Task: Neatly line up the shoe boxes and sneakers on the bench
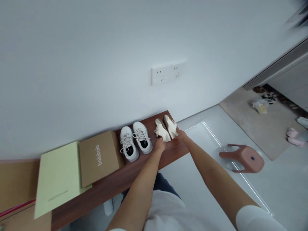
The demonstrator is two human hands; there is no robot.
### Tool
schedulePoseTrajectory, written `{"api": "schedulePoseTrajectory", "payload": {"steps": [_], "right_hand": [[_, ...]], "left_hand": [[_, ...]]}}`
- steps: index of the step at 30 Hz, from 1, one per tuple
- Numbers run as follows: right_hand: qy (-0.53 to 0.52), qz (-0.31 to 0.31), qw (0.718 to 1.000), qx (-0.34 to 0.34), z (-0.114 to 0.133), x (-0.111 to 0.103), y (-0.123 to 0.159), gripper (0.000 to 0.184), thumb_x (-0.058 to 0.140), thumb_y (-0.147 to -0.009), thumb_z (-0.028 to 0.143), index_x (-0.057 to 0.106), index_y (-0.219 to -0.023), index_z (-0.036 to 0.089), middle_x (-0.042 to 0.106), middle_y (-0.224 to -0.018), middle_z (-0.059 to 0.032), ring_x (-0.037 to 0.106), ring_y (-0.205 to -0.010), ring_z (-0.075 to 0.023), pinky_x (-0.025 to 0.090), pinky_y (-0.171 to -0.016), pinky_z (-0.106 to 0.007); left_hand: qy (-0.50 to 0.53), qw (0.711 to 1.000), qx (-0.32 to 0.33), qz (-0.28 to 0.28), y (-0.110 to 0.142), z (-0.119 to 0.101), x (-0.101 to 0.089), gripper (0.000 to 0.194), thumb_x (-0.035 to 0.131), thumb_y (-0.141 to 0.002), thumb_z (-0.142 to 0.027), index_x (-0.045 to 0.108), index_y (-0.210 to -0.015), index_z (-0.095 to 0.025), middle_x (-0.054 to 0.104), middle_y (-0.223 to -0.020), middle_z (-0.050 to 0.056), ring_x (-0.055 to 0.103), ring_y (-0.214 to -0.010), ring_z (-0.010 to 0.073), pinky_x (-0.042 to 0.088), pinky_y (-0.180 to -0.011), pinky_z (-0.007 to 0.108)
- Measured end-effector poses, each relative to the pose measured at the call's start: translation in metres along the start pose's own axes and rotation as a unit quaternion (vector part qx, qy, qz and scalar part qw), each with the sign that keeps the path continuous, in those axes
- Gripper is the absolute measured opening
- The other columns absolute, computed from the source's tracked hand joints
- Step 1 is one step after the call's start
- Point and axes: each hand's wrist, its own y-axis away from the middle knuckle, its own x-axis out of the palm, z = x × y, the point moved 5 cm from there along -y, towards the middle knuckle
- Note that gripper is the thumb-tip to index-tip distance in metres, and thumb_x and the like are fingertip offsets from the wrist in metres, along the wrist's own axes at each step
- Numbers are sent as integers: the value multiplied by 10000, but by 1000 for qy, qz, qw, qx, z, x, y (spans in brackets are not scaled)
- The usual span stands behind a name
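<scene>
A pair of cream lace-up shoes [171, 126] stands side by side at the right end of the brown wooden desk [154, 124], between my left hand [160, 143] and right hand [181, 134]. I touch the near outer sides, fingers partly hidden; whether either hand grips, I cannot tell. White sneakers [142, 138] sit to the left.

Brown cardboard box [89, 160] on bench [172, 152]: brand name "balabala" [98, 155] in white lowercase letters on top, turned sideways, reading upward. Pale green box [59, 173] just beside it: thin grey mark [58, 195] near lower edge, too faint to read.
</scene>
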Motion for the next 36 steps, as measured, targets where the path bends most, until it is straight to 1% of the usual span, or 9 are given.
{"api": "schedulePoseTrajectory", "payload": {"steps": [3,6,9,13,17,22,26,29,36], "right_hand": [[-22,8,1000,-13,0,-8,4,371,691,-828,223,686,-1197,188,758,-1074,-68,690,-1015,-244,504,-854,-271],[-38,13,999,-35,1,-21,7,366,671,-862,240,681,-1221,172,740,-1126,-90,673,-1054,-246,485,-896,-280],[-3,11,998,-59,5,-31,12,392,654,-897,260,652,-1276,158,699,-1210,-140,638,-1125,-259,466,-927,-290],[57,14,991,-122,22,-35,20,382,643,-913,249,634,-1289,181,644,-1324,-146,571,-1213,-279,449,-969,-313],[83,-5,985,-149,38,-32,22,446,618,-920,206,575,-1362,173,553,-1453,-152,508,-1290,-284,430,-1018,-321],[93,-18,984,-151,49,-23,14,489,562,-951,194,504,-1437,171,582,-1418,-150,499,-1308,-272,416,-1047,-331],[102,-17,984,-143,50,-13,8,445,531,-968,194,531,-1412,158,619,-1370,-143,495,-1313,-272,408,-1064,-344],[104,-4,986,-133,47,-5,6,402,501,-967,149,579,-1361,159,627,-1357,-146,506,-1300,-263,419,-1056,-336],[101,17,989,-111,44,7,4,417,508,-959,154,577,-1370,171,620,-1368,-153,519,-1287,-274,445,-1035,-329]], "left_hand": [[-5,1000,14,-17,0,0,-10,304,543,-938,-221,628,-1223,-157,699,-1223,145,640,-1166,240,450,-975,317],[-19,998,52,-40,4,-2,-23,318,517,-946,-188,604,-1249,-146,678,-1270,153,609,-1213,248,426,-1031,334],[-46,995,78,-51,8,-7,-31,354,508,-944,-163,559,-1292,-123,650,-1301,182,570,-1264,264,426,-1045,351],[-87,990,101,-49,12,-16,-30,395,504,-950,-169,510,-1341,-115,617,-1325,197,514,-1326,281,416,-1071,374],[-118,984,112,-69,14,-22,-28,482,465,-966,-162,420,-1442,-101,558,-1399,221,458,-1380,294,397,-1099,392],[-137,984,104,-51,11,-26,-26,511,397,-985,-143,368,-1494,-112,605,-1346,216,473,-1363,285,428,-1072,400],[-139,984,101,-48,9,-26,-25,490,387,-988,-149,402,-1478,-137,612,-1352,197,450,-1389,274,436,-1068,394],[-144,982,115,-38,10,-23,-21,472,369,-986,-126,430,-1454,-114,616,-1344,204,434,-1405,264,420,-1085,386],[-129,988,86,6,7,-16,-14,582,420,-987,-168,288,-1554,-170,624,-1340,189,475,-1371,266,452,-1045,385]]}}
